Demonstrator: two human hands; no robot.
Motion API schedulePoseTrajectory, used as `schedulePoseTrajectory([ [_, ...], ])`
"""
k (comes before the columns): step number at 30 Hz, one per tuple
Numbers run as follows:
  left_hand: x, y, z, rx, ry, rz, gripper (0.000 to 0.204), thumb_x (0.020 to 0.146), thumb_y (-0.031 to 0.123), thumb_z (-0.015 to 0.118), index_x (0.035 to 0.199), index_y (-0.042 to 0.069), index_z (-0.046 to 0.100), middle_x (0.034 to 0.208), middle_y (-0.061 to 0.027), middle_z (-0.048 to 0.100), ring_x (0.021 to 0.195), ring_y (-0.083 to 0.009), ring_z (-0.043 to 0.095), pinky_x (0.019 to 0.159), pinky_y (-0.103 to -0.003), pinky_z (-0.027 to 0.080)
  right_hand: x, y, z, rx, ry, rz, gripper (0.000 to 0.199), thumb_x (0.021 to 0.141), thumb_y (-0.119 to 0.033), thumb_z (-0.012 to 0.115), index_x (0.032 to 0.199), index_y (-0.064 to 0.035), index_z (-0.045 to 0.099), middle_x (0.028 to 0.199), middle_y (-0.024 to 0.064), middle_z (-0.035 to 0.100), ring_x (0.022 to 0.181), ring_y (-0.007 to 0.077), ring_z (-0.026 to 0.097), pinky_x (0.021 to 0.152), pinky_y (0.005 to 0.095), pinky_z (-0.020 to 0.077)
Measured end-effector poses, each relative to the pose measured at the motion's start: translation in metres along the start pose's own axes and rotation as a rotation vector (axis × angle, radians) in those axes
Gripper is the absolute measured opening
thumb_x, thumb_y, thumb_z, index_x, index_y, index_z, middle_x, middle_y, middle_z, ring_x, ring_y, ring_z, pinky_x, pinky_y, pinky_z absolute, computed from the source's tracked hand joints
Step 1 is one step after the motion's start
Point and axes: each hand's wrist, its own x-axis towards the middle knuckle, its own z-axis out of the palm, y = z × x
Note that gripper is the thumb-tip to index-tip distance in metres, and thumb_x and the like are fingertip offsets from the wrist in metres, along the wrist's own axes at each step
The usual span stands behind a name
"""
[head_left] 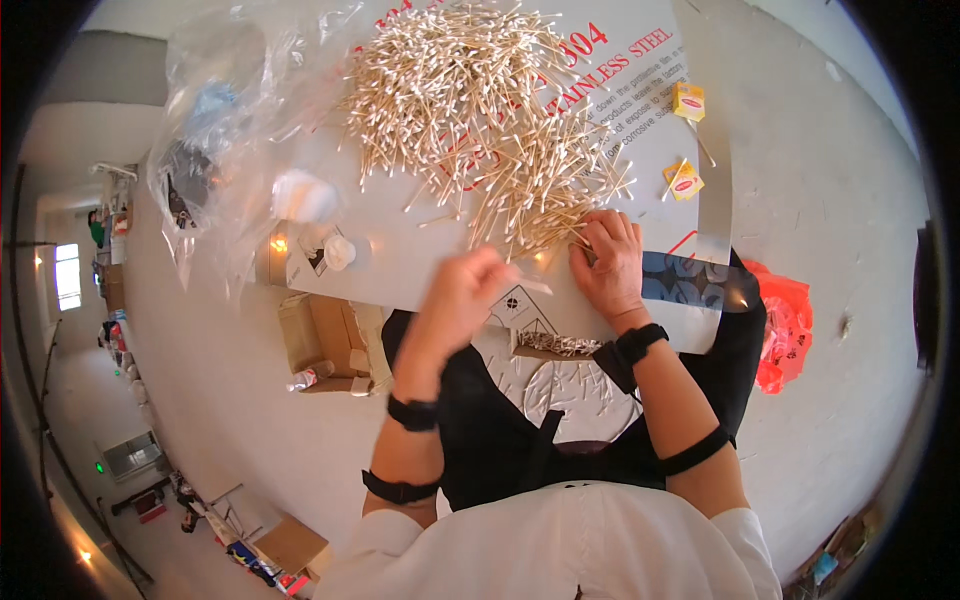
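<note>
1. Fingers point(488, 262) of the left hand point(455, 302): pinched together on a slim pale object point(535, 286), probably one or more cotton swabs; blur prevents a count.
2. Fingers of the right hand point(612, 275): bent, placed at the near right edge of the swab pile point(455, 90). Whether they grip any sticks cannot be told.
3. Swab pile: heaped loose on the counter point(400, 245), thickest at the far side and thinner toward the hands, with sticks pointing in many directions.
4. Handling (judged): each swab should be very light, with a thin, fairly stiff stick that could snap if bent and soft tips that crush easily. Mid-stick is the best place to take hold; crossed sticks may drag their neighbours along.
5. Right of the pile: two small yellow boxes, one farther point(688, 102) and one nearer point(684, 182), well apart from the left hand.
6. Left of the pile: a white bundle point(303, 196), a small white jar point(340, 252) and a crumpled clear bag point(250, 60).
7. Beyond the near edge: a narrow box point(535, 352) holding more swabs, an open cardboard box point(300, 335) to its left, and a red bag point(788, 330) at far right.
</note>
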Motion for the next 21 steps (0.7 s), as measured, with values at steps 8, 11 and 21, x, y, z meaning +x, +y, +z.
schedulePoseTrajectory([
  [8,-0.074,-0.011,0.102,0.355,-0.183,0.121,0.023,0.089,0.021,0.065,0.083,0.0,0.059,0.081,-0.0203,0.062,0.079,-0.0414,0.063,0.07,-0.05,0.049,-0.005,0.007,-0.017,0.153,0.032,-0.028,0.021,0.068,0.0,0.065,0.088,-0.0015,0.06,0.091,0.0126,0.06,0.082,0.0341,0.059,0.075,0.0406,0.0507],
  [11,-0.074,-0.009,0.097,0.391,-0.195,0.113,0.02,0.087,0.018,0.067,0.089,0.0,0.06,0.092,-0.0207,0.063,0.087,-0.0406,0.063,0.075,-0.049,0.05,-0.024,-0.001,-0.031,0.175,0.022,0.164,0.018,0.072,0.002,0.069,0.088,0.0007,0.061,0.085,0.0102,0.059,0.072,0.0199,0.062,0.067,0.0304,0.0507],
  [21,-0.036,-0.044,0.054,0.45,0.273,0.176,0.022,0.073,0.004,0.075,0.09,0.003,0.06,0.095,-0.0131,0.058,0.097,-0.0364,0.056,0.084,-0.045,0.047,-0.058,-0.009,-0.028,0.283,-0.042,0.347,0.026,0.072,-0.002,0.074,0.093,0.0005,0.059,0.081,0.0135,0.062,0.067,0.0258,0.064,0.061,0.0347,0.0519],
])
